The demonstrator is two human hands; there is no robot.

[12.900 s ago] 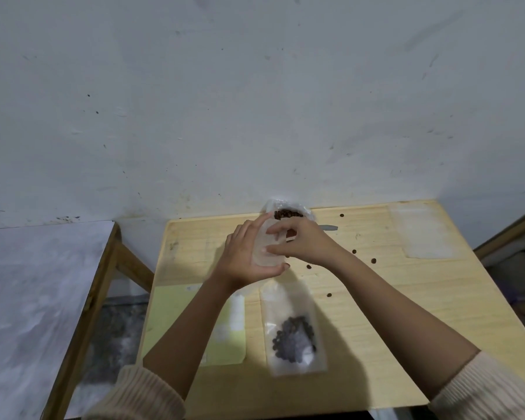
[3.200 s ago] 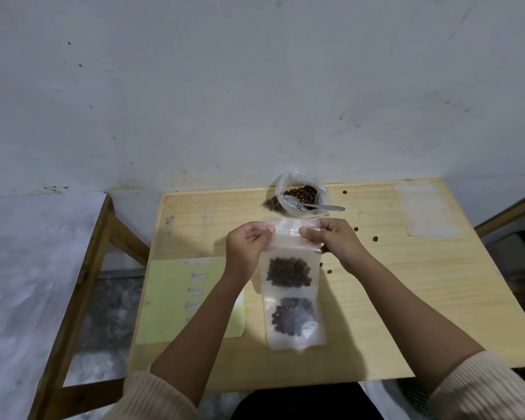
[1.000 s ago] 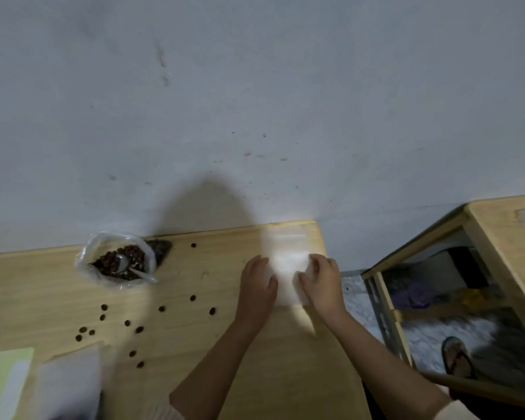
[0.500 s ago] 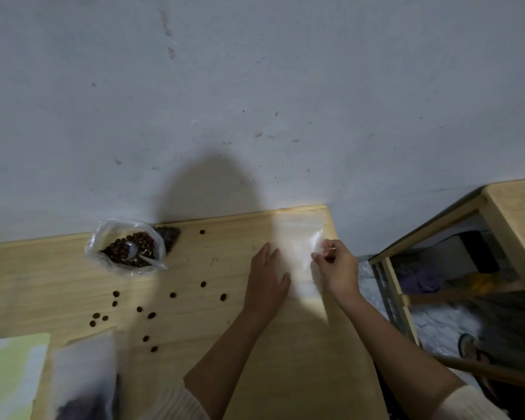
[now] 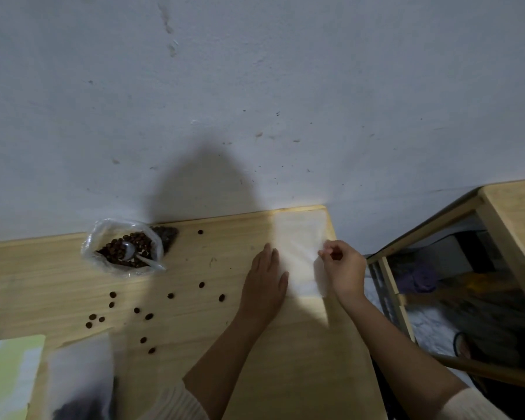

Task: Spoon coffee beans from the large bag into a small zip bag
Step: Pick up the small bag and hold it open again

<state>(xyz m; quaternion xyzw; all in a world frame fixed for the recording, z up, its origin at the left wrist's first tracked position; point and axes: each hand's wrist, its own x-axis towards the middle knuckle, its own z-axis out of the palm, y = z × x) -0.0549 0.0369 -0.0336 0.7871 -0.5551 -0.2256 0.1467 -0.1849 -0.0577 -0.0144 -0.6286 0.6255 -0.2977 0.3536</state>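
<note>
Since three seconds ago both hands have left the filled pouch for the table's far right corner. The pale wooden table (image 5: 300,359) stands against a scuffed grey wall (image 5: 255,86). A flat, empty frosted plastic zip bag (image 5: 299,247) lies in that corner. The left hand (image 5: 265,286) lies flat, fingers straight, at its left edge; the right hand (image 5: 343,268) pinches its right edge. Well to the left, a crumpled clear large bag (image 5: 97,237) holds brown coffee beans (image 5: 115,248) and a spoon (image 5: 140,257). Loose beans (image 5: 170,296) dot the wood between. A filled frosted pouch (image 5: 79,380) lies at near left.
</note>
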